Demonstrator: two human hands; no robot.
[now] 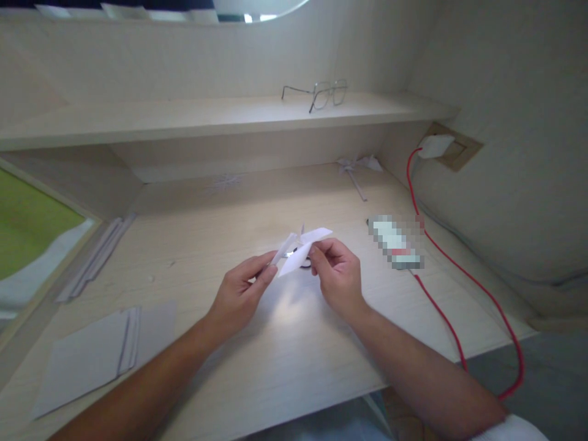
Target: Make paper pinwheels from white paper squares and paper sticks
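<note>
While both hands hover above the bench (294, 355), the left hand (241, 294) and right hand (337, 275) pinch a folded white paper (301, 248) between them. Flat paper sheets (92, 358) lie well apart at left.

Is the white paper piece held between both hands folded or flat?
Folded: the white paper piece shows creased flaps sticking out at angles, pinched by left hand and right hand.

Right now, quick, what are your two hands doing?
Left hand: closed, pinching the folded white paper.
Right hand: closed, pinching the same paper.
</note>
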